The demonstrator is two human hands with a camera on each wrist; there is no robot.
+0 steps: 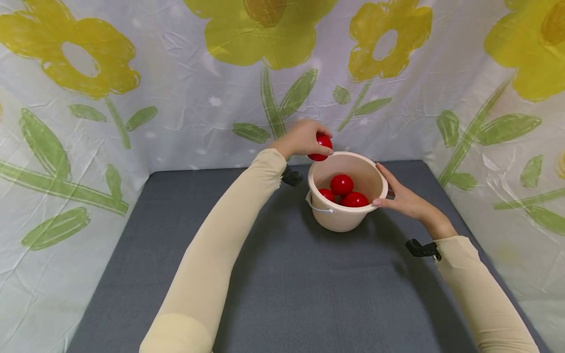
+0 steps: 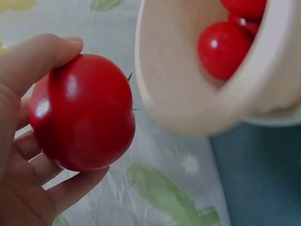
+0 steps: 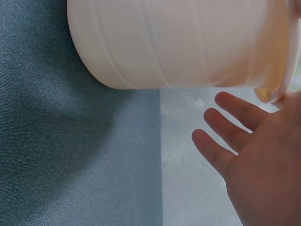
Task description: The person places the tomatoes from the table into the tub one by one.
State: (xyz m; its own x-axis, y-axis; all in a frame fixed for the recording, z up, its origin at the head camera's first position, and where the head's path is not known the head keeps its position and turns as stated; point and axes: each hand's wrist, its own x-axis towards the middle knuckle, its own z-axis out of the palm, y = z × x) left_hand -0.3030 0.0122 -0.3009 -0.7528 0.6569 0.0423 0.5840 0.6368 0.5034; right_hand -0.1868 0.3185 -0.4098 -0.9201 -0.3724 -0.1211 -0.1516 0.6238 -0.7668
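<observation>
My left hand (image 1: 304, 139) holds a glossy red tomato (image 2: 84, 113) between thumb and fingers, just above the left far rim of a pale peach bucket (image 1: 337, 219). Green sepal tips poke out from the tomato's side in the left wrist view. Inside the bucket lie three more red tomatoes (image 1: 342, 185). On the bucket's right side is my right hand (image 1: 406, 198), its thumb and index finger spread along the rim. The other three fingers (image 3: 225, 127) stretch out straight beside the bucket's outer wall.
The bucket stands on a dark grey cloth-covered table (image 1: 300, 289), near its far edge. Its thin pale handle (image 1: 321, 210) hangs down at the front left. Behind and beside the table hangs a white curtain (image 1: 185, 113) with yellow flowers. A black strap (image 1: 422, 248) sits at the right wrist.
</observation>
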